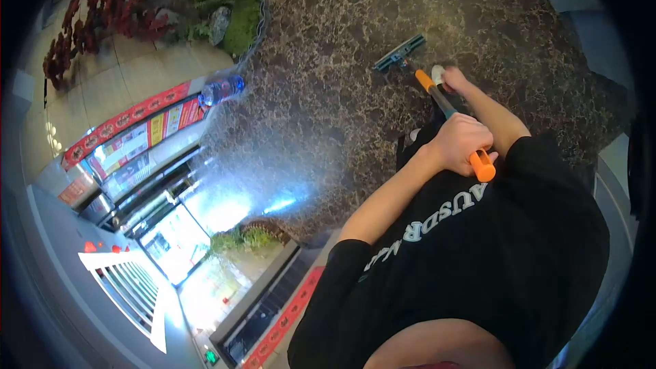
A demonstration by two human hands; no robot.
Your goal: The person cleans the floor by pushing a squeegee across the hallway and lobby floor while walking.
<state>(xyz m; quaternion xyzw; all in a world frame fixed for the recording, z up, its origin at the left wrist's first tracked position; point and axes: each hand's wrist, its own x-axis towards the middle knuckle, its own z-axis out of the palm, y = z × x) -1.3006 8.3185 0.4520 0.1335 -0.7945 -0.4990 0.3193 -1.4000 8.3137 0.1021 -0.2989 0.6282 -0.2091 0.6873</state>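
A squeegee (400, 53) with a dark, wide head and a pole with orange parts lies across the view, its head over the dark patterned floor. My left hand (463, 142) is wrapped round the pole close to its orange end, which sticks out below the fist. Farther forward, beside the upper orange section, my right hand (452, 80) is closed, with its fingers curled. A small white object (437, 74) shows right at those fingers; I cannot tell what it is or whether the hand grips it.
The brown marbled floor (307, 109) reflects bright light from a doorway (174, 239). At upper left is a planted bed (232, 7) with moss, rocks and red branches. A large water bottle (222, 90) stands near red-edged panels. A white slatted railing (133, 294) is at lower left.
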